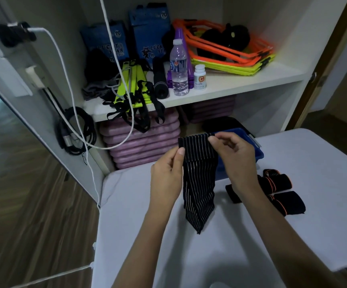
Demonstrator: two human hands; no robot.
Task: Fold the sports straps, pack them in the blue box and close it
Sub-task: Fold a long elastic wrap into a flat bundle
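White table [139, 235] lies closest, under both forearms. Beyond the fingertips, a blue box [259, 153] sits at its far edge, largely hidden by the right hand [234, 156]. Between the hands hangs a black strap [198, 183] with thin pale lengthwise stripes, its top doubled over and its lower end tapering to a point just above the table. Left hand [166, 173] pinches the strap's left edge with thumb and fingers; the right hand pinches the folded top corner. Right of that wrist lie smaller black straps with orange edging [280, 190].
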